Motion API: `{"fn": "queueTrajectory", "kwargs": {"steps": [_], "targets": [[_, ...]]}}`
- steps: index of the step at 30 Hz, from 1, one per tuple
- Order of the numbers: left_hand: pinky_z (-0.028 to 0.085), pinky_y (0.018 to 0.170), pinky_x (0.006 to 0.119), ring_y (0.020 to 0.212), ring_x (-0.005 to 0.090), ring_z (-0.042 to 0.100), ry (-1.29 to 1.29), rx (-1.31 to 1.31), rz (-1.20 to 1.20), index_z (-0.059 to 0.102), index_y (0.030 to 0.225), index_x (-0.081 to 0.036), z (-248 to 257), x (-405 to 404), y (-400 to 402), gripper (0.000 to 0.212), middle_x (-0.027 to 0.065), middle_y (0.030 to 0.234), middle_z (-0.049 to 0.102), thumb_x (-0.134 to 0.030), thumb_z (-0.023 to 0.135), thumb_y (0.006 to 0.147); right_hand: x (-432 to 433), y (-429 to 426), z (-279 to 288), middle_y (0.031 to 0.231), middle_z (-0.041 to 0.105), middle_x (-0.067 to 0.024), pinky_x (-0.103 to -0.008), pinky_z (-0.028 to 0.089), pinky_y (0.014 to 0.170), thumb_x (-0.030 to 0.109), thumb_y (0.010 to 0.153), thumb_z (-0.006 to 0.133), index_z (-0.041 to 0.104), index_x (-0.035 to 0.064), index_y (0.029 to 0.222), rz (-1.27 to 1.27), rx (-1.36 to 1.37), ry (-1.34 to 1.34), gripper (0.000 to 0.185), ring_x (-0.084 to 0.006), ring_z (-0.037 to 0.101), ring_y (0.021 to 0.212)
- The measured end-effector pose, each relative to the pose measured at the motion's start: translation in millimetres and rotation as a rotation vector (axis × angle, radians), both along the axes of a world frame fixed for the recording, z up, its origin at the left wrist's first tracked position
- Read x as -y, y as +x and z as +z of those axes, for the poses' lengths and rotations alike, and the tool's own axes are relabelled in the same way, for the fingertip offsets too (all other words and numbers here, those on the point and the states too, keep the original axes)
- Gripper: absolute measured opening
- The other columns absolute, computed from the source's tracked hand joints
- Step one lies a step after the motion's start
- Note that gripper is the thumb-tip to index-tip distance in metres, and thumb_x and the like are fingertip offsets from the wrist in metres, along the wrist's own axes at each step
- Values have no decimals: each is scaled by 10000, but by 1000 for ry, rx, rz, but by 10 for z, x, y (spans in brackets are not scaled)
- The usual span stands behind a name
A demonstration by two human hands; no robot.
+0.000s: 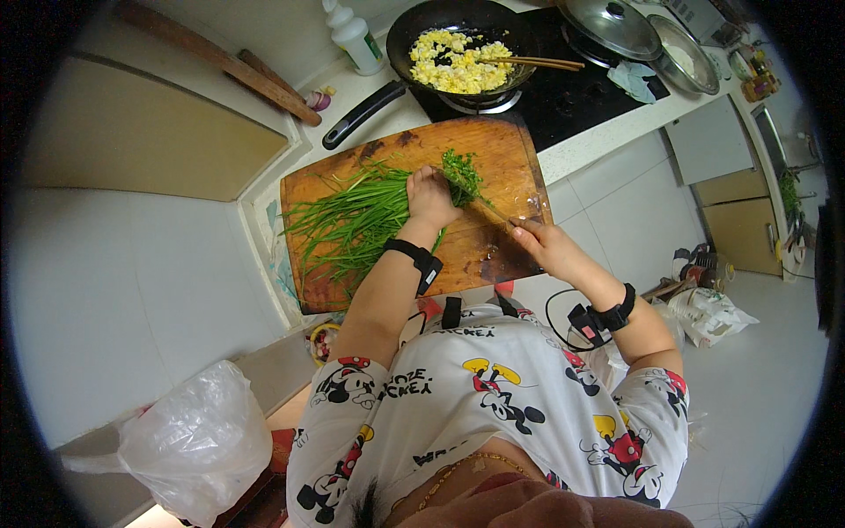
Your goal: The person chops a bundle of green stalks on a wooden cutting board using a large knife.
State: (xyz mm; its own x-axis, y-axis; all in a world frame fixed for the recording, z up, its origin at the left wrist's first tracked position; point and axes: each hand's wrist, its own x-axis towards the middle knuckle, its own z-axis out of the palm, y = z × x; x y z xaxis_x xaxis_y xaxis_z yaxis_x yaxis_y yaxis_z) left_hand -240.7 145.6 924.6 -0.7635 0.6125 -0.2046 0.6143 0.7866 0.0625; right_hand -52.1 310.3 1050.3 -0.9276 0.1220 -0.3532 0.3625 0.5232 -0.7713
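Note:
A bunch of long green chives lies spread across a worn wooden cutting board. My left hand presses down on the bunch near its right end, fingers curled over the stalks. In my right hand is the handle of a kitchen knife. Its blade, seen nearly edge-on, slants up and left beside my left fingers; the tip end is partly hidden there. Chopped green pieces are heaped just beyond the blade, on its right side.
Behind the board, a black wok of scrambled egg sits on the stove, wooden chopsticks resting in it. Its handle reaches over the counter near the board. A lidded pan stands farther right. A spray bottle is by the wall.

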Motion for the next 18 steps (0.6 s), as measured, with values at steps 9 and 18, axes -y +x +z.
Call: {"fn": "queueTrajectory", "kwargs": {"steps": [9, 18], "targets": [[260, 1058, 403, 1232, 297, 385, 39, -25, 9, 721, 985, -34, 87, 16, 41, 577, 135, 1180, 549, -492, 772, 638, -64, -44, 133, 1019, 656, -266, -411, 496, 849, 406, 991, 465, 620, 1, 1176, -9, 114, -10, 471, -409, 634, 962], [263, 1059, 422, 1216, 308, 407, 158, -62, -10, 716, 1040, -110, -128, 38, 12, 560, 112, 1159, 592, -501, 760, 642, 33, -23, -40, 963, 654, -279, -440, 502, 810, 391, 985, 477, 626, -7, 1151, 48, -26, 60, 456, -425, 636, 903]]}}
